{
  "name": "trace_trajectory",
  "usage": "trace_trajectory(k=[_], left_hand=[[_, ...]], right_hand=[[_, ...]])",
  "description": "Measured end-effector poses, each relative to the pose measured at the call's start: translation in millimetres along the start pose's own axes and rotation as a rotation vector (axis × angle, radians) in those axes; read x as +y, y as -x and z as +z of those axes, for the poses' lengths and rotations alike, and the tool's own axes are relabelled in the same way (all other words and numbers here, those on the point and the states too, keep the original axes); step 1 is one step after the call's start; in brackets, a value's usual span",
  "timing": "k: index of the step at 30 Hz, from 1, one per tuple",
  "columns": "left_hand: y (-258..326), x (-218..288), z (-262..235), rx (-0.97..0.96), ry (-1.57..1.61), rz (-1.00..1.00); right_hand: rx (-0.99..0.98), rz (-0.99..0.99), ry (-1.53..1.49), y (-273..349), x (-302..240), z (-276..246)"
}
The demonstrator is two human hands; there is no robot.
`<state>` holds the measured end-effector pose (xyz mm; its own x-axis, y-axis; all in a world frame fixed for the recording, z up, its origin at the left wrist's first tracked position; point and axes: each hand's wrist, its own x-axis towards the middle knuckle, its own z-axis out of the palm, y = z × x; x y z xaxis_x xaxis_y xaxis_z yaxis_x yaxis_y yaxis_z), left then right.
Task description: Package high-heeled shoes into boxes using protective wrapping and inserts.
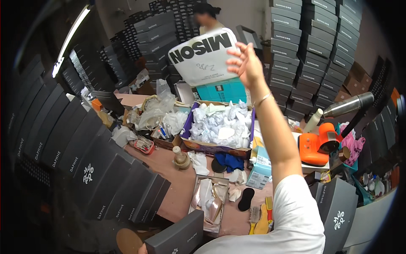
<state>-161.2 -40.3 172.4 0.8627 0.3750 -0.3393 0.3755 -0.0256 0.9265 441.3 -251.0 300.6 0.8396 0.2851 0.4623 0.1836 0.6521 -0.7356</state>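
Note:
My right hand (246,67) is raised at the far side of the table, its fingers spread and holding nothing. It is beside the right edge of a white package with large black lettering (203,59); whether they touch I cannot tell. At the lower edge, a small part of my left hand (142,249) grips the side of a dark grey shoebox lid (179,235); most of that hand is out of the picture. In front of me lies an uncovered shoebox (225,190) with a pair of pale, shiny shoes (216,203) and white tissue in it.
A purple carton (198,146) holds crumpled white paper (218,125). Brushes (254,214), a black insole-shaped pad (246,199) and a blue cloth (230,162) lie nearby. An orange device (313,148) stands right. Stacked grey shoeboxes (89,165) crowd the left; a person (208,19) is behind.

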Motion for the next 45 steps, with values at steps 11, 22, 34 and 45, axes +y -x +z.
trace_trajectory(k=[11,22,34,45], left_hand=[[12,9,-52,0.310,0.038,0.352],[-42,-49,-6,-0.102,-0.552,0.783],[-113,-155,18,-0.326,-0.870,0.845],[-199,-226,37,-0.322,-1.270,0.451]], right_hand=[[0.110,0.817,0.107,435,146,21],[0.059,0.937,0.574,589,120,47],[-0.739,0.270,1.654,587,203,34],[-0.159,0.430,1.265,528,132,-4]])
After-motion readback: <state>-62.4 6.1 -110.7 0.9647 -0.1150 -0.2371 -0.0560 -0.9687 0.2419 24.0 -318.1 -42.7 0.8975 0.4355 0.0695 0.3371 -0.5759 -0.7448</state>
